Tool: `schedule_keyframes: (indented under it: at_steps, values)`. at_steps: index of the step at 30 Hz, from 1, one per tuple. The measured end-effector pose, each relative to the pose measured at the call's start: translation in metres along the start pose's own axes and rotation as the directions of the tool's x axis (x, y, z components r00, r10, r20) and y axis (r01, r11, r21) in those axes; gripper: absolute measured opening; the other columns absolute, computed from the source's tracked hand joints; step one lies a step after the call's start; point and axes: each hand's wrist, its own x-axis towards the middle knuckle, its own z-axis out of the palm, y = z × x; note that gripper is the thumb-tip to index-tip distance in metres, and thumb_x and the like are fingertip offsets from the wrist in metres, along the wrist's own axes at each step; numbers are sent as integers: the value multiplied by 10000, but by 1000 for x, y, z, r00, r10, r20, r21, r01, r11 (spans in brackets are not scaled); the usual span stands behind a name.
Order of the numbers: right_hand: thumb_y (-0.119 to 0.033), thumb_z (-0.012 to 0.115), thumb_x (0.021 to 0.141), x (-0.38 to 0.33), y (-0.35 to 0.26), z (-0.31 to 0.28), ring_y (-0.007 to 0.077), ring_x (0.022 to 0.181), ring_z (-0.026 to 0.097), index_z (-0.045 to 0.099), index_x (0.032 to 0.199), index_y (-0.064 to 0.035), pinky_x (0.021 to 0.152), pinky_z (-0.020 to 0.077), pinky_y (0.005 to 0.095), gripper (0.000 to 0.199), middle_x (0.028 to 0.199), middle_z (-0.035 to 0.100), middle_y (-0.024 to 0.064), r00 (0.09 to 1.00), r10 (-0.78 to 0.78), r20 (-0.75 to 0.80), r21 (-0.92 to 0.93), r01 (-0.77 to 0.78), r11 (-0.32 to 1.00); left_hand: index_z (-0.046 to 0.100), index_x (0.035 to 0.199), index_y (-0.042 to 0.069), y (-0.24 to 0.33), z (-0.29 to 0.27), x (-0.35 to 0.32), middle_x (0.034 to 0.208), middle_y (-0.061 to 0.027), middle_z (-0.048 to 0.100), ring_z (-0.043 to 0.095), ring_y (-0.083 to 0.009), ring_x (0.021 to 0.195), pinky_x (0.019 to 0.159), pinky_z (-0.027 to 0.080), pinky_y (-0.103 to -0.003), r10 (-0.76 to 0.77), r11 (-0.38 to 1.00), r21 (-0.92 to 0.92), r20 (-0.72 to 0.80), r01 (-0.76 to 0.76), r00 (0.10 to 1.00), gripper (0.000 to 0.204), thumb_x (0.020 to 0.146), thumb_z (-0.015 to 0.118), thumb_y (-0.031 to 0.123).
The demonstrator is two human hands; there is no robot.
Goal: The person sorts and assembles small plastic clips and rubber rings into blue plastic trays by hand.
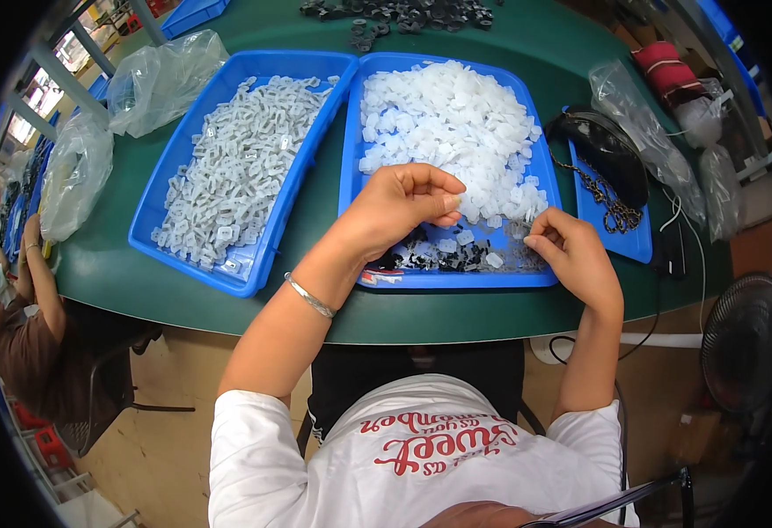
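Note:
My left hand (pixel 403 204) is over the right-hand blue tray (pixel 348 167), thumb and fingertips pinched together. Whatever is between them blends with the pale pieces behind, so I cannot make it out. My right hand (pixel 577 253) is closed in a pinch at the tray's right side, above a patch of tiny grey translucent bits (pixel 518 250). Anything in its fingertips is too small to name. A large heap of thin white translucent plastic pieces (pixel 456 114) fills the tray's far part. Small black parts (pixel 443 253) and a few loose white pieces lie along its near side.
Left of it stands another blue tray (pixel 146 211) of grey-white plastic parts (pixel 236 163). Clear plastic bags (pixel 164 81) lie further left. A small blue tray with a black chained bag (pixel 610 150) is at the right. Black parts (pixel 403 13) lie at the back; another person (pixel 34 352) sits far left.

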Motion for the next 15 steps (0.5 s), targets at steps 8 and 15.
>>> schedule_keyframes:
  at_steps: [8, 15]
  values:
    - [-59, 647, 919, 20, -21, 20, 67, 714, 539, 594, 911, 8, 645, 452, 233, 86, 813, 613, 17, 987, -152, -54, 397, 161, 904, 674, 1101, -24, -1, 0, -1, 897, -49, 680, 636, -103, 797, 761, 527, -232, 27, 995, 93, -7, -26, 1000, 227, 900, 693, 80]
    - [-49, 617, 941, 42, -41, 39, 84, 799, 618, 596, 1039, 19, 707, 508, 226, 121, 880, 641, 38, 995, -104, -4, 613, 85, 786, 670, 1056, -23, 0, 1, -1, 882, -50, 679, 629, -100, 778, 740, 523, -232, 30, 996, 79, 26, -32, 999, 198, 891, 695, 84]
